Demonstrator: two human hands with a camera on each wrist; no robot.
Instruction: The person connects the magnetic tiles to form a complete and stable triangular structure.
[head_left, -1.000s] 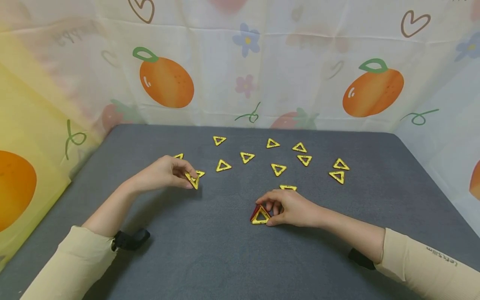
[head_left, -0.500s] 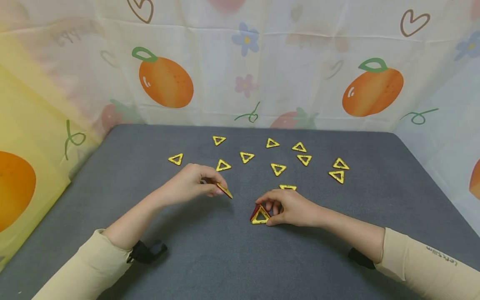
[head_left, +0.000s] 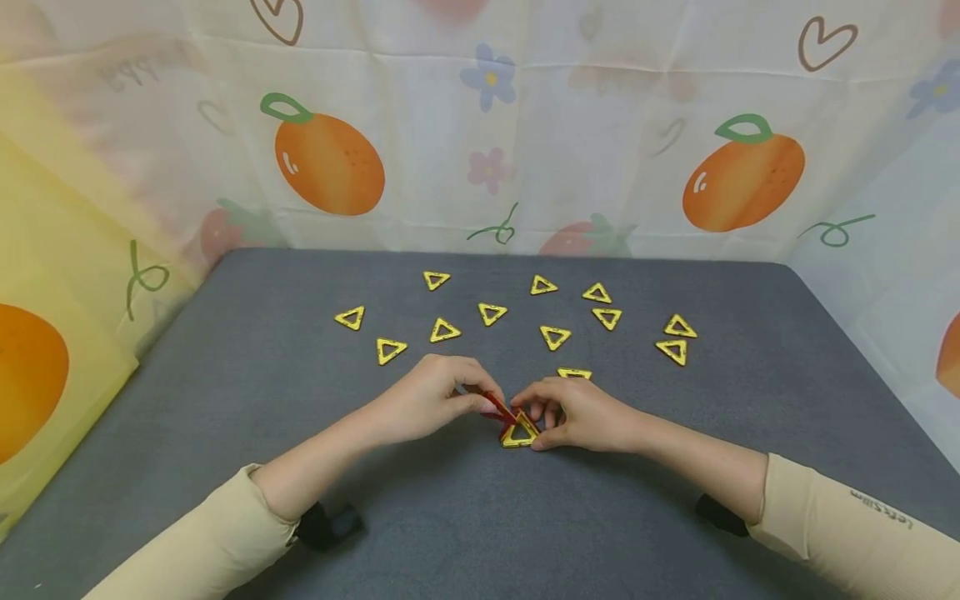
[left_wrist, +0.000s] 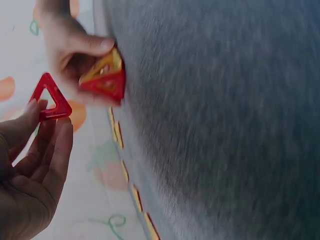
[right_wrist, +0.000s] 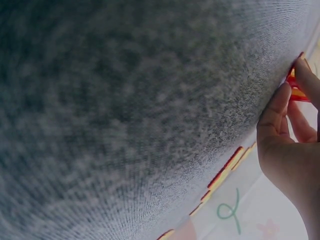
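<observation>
In the head view, your left hand (head_left: 435, 402) comes in with its grip clamped on a red triangle (head_left: 499, 408), pinched between thumb and fingers. The triangle is tilted and, from this angle, overlaps the left side of a small red and yellow pyramid (head_left: 519, 443). Your right hand (head_left: 577, 414) has its grip closed on the pyramid's right side, thumb low by the base and fingers higher up. The pyramid stands on the grey worktop (head_left: 480, 525), near the middle. Beyond your hands, twelve yellow triangles (head_left: 446, 337) lie scattered, the nearest partly hidden behind your right hand. Behind the worktop hangs a curtain (head_left: 570, 117) printed with oranges.

In the left wrist view, you pinch the red triangle along one side, its hollow centre showing. Here a gap shows between it and the pyramid, which turns one yellow and one red face to you, gripped by your right hand.

In the right wrist view, your right thumb and fingers are around the pyramid, which is mostly hidden; some yellow triangles show edge-on farther along the worktop.
</observation>
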